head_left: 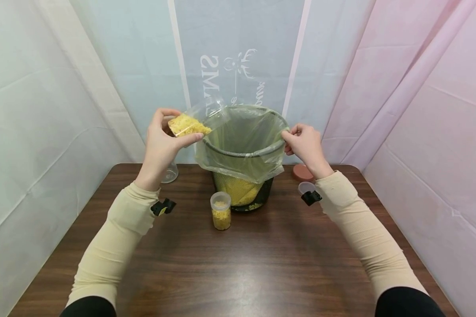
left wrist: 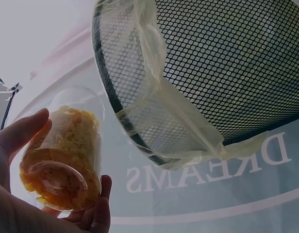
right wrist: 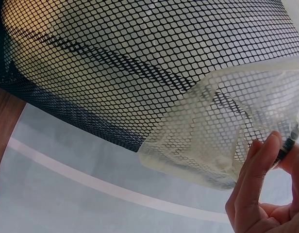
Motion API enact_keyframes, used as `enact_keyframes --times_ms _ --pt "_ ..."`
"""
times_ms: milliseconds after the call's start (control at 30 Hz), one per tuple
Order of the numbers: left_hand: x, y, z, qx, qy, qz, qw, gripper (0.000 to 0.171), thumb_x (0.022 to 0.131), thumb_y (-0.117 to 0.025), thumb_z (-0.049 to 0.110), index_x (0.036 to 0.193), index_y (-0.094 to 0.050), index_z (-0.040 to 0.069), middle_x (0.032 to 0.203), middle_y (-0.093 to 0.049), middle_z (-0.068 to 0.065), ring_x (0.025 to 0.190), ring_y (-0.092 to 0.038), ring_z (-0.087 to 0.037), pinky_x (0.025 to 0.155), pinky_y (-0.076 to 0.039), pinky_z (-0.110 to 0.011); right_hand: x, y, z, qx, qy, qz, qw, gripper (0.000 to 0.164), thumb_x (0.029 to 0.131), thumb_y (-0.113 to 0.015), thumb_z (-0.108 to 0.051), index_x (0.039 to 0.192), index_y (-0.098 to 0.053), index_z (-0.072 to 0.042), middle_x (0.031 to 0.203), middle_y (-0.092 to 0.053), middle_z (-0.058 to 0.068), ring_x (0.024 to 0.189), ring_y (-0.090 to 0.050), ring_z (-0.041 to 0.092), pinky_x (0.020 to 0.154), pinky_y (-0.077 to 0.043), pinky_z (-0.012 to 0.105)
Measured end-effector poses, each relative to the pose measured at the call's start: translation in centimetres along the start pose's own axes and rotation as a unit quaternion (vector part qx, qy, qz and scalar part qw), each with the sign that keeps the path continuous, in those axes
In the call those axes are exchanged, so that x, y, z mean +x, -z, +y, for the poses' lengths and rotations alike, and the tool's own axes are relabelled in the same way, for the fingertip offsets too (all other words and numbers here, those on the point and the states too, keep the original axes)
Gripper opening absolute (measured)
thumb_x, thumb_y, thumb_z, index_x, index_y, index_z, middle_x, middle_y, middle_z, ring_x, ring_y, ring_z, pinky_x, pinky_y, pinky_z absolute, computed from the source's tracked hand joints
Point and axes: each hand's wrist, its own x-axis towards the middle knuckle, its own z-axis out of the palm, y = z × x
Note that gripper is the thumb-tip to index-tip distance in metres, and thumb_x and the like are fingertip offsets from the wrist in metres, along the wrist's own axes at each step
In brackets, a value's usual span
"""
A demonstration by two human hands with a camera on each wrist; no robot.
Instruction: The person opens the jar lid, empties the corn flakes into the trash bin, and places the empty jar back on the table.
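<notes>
My left hand (head_left: 161, 141) grips a clear plastic jar (head_left: 188, 125) partly filled with yellow flakes. The jar lies tilted, its mouth toward the bin, at the left of the rim; the left wrist view shows its round base and the flakes (left wrist: 72, 131) inside. A black mesh trash bin (head_left: 266, 196) stands on the table, lined with a thin, pale bin liner (head_left: 242, 169) folded over its rim. At the rim's right side my right hand (head_left: 304, 145) pinches the liner against the edge. Yellow material shows through the mesh low in the bin.
A second clear jar (head_left: 221, 219) with yellow flakes stands upright before the bin. Behind my left wrist is another clear container (head_left: 169, 174). A reddish-brown lid (head_left: 303, 172) and a clear lid (head_left: 306, 188) lie right of the bin. Curtains surround the wooden table (head_left: 238, 273).
</notes>
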Motion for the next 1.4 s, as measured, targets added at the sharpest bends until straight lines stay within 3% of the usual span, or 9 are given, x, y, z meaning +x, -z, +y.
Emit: enact_keyframes --times_ms 267,833,1067,1400 --pt "0.35 -0.05 -0.07 0.003 -0.009 0.004 0.9999 0.059 0.064 -0.088 0.017 0.114 -0.057 0.015 0.088 -0.062 0.000 0.074 -0.057 -0.012 0.062 -0.047 -0.022 0.00 -0.07 -0.14 -0.006 -0.008 0.006 1.000 0.019 0.084 -0.054 -0.026 0.083 -0.060 -0.008 0.055 -0.064 0.000 0.047 -0.063 0.013 0.053 -0.055 0.027" --pt "0.45 -0.34 0.19 0.018 -0.018 0.003 0.9997 0.061 0.065 -0.088 0.025 0.119 -0.058 0.018 0.090 -0.065 0.000 0.073 -0.058 -0.013 0.063 -0.048 -0.023 0.01 -0.05 -0.12 -0.004 -0.007 0.006 1.000 0.019 0.084 -0.054 -0.026 0.082 -0.059 -0.008 0.054 -0.064 -0.002 0.047 -0.063 0.012 0.053 -0.055 0.027" --pt "0.59 -0.40 0.21 0.032 -0.018 0.016 0.9992 0.065 0.065 -0.088 0.027 0.117 -0.052 0.011 0.090 -0.064 -0.002 0.073 -0.060 -0.014 0.063 -0.050 -0.023 -0.02 -0.07 -0.02 -0.005 -0.006 0.005 1.000 0.020 0.085 -0.054 -0.026 0.083 -0.060 -0.008 0.055 -0.064 0.000 0.048 -0.064 0.014 0.054 -0.056 0.028" --pt "0.56 -0.41 0.26 0.035 -0.026 0.019 0.9988 0.058 0.065 -0.087 0.027 0.112 -0.055 0.019 0.095 -0.068 -0.001 0.069 -0.056 -0.013 0.062 -0.047 -0.023 0.00 -0.06 -0.02 -0.003 -0.006 0.006 1.000 0.020 0.084 -0.054 -0.027 0.082 -0.060 -0.008 0.055 -0.065 0.001 0.047 -0.064 0.014 0.056 -0.057 0.032"
